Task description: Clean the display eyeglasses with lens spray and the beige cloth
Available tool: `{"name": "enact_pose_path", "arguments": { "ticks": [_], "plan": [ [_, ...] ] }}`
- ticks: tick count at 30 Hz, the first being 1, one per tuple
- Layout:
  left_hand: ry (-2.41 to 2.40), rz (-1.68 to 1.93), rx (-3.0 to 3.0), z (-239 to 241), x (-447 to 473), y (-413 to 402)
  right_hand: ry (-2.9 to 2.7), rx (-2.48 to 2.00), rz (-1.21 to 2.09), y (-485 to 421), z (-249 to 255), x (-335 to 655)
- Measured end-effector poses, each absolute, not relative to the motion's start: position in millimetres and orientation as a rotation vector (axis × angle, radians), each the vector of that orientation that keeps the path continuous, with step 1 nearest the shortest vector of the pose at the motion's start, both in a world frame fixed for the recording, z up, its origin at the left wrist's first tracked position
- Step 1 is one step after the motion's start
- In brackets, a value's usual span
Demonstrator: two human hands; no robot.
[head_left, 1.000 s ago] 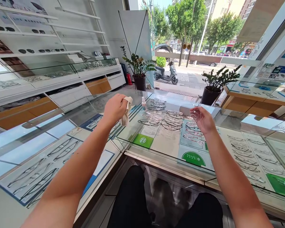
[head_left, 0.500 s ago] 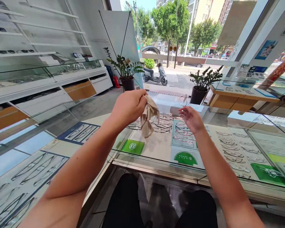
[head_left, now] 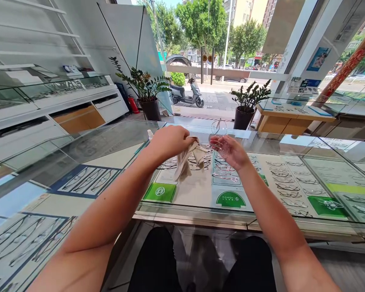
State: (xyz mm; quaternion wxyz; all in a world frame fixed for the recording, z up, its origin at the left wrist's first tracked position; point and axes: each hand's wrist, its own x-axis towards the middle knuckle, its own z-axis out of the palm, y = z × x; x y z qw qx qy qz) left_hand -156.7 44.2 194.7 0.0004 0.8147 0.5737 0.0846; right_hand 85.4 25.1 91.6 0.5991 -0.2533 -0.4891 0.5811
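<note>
My left hand (head_left: 172,140) is closed on a beige cleaning cloth (head_left: 185,162), whose folds hang down from the fingers over the glass counter. Just right of it, my right hand (head_left: 229,150) pinches a pair of thin-rimmed eyeglasses (head_left: 219,126). One round lens stands up above the fingertips, and the other part of the frame sits partly behind the fingers. The cloth and the glasses are close together but look apart. Both hands are above the glass display counter (head_left: 197,192).
Inside the counter lie rows of eyeglass frames (head_left: 284,184), a green card (head_left: 159,192) and a half-round green sign (head_left: 230,199). Potted plants (head_left: 150,109) stand beyond the counter, near the glass doors. A second display case (head_left: 6,99) runs along the left wall.
The view has turned a little to the right. The right hand with the glasses has come closer to the cloth. Both hands keep their hold.
</note>
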Motion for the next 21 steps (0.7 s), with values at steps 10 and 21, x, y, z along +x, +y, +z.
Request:
{"name": "enact_pose_path", "arguments": {
  "ticks": [10,21],
  "plan": [
    [1.482,0.393,2.495,182.3,-131.0,44.4,-1.100,-0.539,1.394,25.4,86.1,75.6],
    [0.617,0.843,1.836,131.8,-102.5,67.1,-0.818,-0.562,1.214,35.6,87.6,77.6]
  ]
}}
